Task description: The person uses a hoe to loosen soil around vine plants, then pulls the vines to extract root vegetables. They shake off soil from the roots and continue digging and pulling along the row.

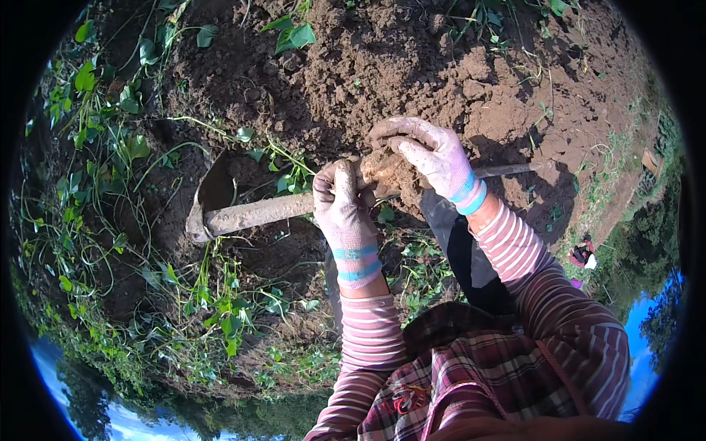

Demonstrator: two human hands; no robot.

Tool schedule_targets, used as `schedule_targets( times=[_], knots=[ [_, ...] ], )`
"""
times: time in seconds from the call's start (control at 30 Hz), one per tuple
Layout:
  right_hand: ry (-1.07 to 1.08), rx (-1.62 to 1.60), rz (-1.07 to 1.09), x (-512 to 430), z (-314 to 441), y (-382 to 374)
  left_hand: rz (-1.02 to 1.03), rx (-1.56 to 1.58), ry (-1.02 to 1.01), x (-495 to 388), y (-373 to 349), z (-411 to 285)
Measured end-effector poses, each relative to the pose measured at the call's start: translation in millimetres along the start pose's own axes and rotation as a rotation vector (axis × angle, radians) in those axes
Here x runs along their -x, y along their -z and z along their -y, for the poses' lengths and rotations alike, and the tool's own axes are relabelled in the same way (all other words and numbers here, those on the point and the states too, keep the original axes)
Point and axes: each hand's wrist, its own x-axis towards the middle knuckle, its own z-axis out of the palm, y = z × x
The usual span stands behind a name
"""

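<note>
Both hands wear soiled light knit gloves with blue cuff bands. My left hand [346,193] grips one end of a soil-caked root, apparently a tuber [380,168], at the middle of the view. On the other side, my right hand [422,146] has its fingers curled over the root's far end, where clods of soil cling. A hoe lies below and behind the hands; its wooden handle [265,212] runs left to right across the view, and its metal blade [212,190] is at the left. The hands hide the middle of the handle.
Loose brown soil [380,66] spreads beyond the hands. Leafy green vines [127,149] cover the ground at the left and near my legs. One dark trouser leg [469,248] shows below the right hand. Another person [583,254] is far off at the right, near trees.
</note>
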Motion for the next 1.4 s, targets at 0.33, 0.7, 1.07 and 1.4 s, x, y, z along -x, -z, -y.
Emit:
schedule_targets(
  times=[0.33, 0.7, 1.07, 1.4],
  knots=[
    [0.095, 0.155, -0.244, -14, -17, 1, 0.088, -0.069, -0.115, -2, -4, 6],
    [0.277, 0.685, -0.190, -7, 16, -13, 0.352, -0.550, -0.085, 14, -26, -5],
    [-0.351, 1.196, -0.671, 87, -31, 304, 0.235, -0.166, -0.047, 5, -29, -8],
    [-0.435, 1.016, -0.833, 53, -35, 233, 0.118, -0.147, -0.010, 5, -25, 11]
  ],
)
